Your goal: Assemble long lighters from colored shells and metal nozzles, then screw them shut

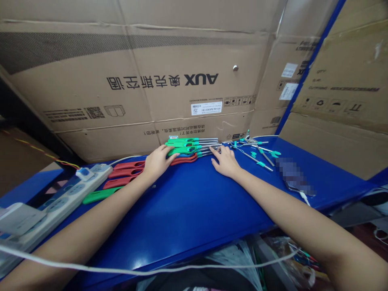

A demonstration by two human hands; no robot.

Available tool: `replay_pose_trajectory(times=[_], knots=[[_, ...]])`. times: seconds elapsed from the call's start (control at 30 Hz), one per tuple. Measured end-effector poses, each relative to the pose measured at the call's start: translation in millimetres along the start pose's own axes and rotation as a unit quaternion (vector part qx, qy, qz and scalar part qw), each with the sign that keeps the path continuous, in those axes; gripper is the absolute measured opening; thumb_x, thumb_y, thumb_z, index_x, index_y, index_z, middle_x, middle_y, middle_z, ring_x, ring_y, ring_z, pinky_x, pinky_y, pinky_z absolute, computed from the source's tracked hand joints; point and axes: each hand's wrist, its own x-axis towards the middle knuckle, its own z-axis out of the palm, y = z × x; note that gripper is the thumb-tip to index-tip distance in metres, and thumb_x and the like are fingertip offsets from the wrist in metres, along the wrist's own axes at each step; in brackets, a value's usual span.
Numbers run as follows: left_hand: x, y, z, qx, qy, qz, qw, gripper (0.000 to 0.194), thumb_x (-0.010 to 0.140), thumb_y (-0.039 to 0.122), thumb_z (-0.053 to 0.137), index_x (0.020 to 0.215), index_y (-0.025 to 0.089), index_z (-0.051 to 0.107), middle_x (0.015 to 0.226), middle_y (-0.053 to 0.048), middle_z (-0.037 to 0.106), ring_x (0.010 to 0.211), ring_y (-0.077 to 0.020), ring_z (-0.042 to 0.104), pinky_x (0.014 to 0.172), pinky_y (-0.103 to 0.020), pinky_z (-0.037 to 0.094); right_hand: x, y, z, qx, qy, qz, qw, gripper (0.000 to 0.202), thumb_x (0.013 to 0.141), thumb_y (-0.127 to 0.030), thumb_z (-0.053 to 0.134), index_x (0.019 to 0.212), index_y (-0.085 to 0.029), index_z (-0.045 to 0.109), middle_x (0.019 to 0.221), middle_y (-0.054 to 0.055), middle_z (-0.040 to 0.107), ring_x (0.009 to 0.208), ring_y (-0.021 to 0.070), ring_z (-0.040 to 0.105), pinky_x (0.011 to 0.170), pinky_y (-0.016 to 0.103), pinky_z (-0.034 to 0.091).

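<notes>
A row of long-necked lighters with green handles (pixel 183 148) and metal tubes (pixel 209 140) lies by the cardboard at the back of the blue table. My left hand (pixel 157 162) is closed over the handle end, its fingers and thumb on a green handle. At the tube end, my right hand (pixel 226 161) has its fingers apart, the fingertips touching or very near the tubes. Red lighter handles (pixel 127 171) and a green handle (pixel 100 195) lie left of and partly behind my left hand. Loose metal tubes with turquoise ends (pixel 257 162) and thin wires are scattered to the right.
A white power strip (pixel 65 210) with plugs runs along the left edge. A blurred phone-like object (pixel 294 176) with a white cable is on the right. Large cardboard sheets (pixel 151 52) stand behind the blue table (pixel 182 218). A white cord (pixel 136 271) crosses the foreground.
</notes>
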Motion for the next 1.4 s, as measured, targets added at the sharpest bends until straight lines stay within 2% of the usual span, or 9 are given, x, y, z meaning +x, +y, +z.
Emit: replay_pose_trajectory(times=[0.2,1.03,1.13,1.3,1.4], knots=[[0.1,-0.8,0.9,-0.003,0.0,-0.001,1.0,0.039,0.097,0.049,0.056,0.122,0.022,0.068,0.12,-0.008,0.069,0.106,-0.0262,0.067,0.08,-0.031,0.054,0.0,-0.2,-0.7,0.008,-0.019,0.026,0.999,0.058,0.096,-0.038,0.047,0.152,-0.022,0.044,0.126,0.018,0.052,0.115,0.0329,0.047,0.098,0.046,0.038],[-0.5,-0.5,4.3,-0.008,0.008,-0.017,1.0,0.04,0.097,0.05,0.055,0.122,0.022,0.068,0.118,-0.006,0.07,0.108,-0.0263,0.068,0.079,-0.03,0.053,0.9,4.7,5.0,0.046,0.05,0.008,0.998,0.051,0.09,-0.028,0.055,0.139,-0.015,0.052,0.123,0.02,0.054,0.111,0.0344,0.051,0.097,0.05,0.042],[-1.0,-1.9,4.8,-0.007,0.009,-0.01,1.0,0.041,0.097,0.051,0.054,0.123,0.022,0.068,0.118,-0.007,0.07,0.107,-0.0262,0.068,0.078,-0.031,0.053,0.0,4.3,3.1,0.085,0.081,-0.056,0.991,0.044,0.092,-0.028,0.053,0.135,-0.016,0.057,0.119,0.017,0.058,0.112,0.0319,0.052,0.097,0.048,0.043],[-1.7,-0.9,3.9,-0.011,0.01,-0.013,1.0,0.04,0.097,0.051,0.053,0.122,0.023,0.068,0.119,-0.007,0.07,0.107,-0.026,0.068,0.079,-0.031,0.053,-6.6,-11.9,-2.1,0.124,0.063,-0.251,0.958,0.034,0.099,-0.032,0.049,0.128,-0.021,0.063,0.126,0.013,0.062,0.118,0.0283,0.053,0.103,0.049,0.039],[-2.8,1.2,2.2,-0.011,0.015,-0.015,1.0,0.04,0.097,0.051,0.053,0.122,0.023,0.067,0.119,-0.007,0.07,0.108,-0.0261,0.067,0.082,-0.031,0.053,-9.8,-23.1,-3.5,0.119,0.06,-0.292,0.947,0.034,0.1,-0.033,0.048,0.127,-0.02,0.063,0.129,0.014,0.062,0.119,0.0282,0.054,0.104,0.05,0.038]])
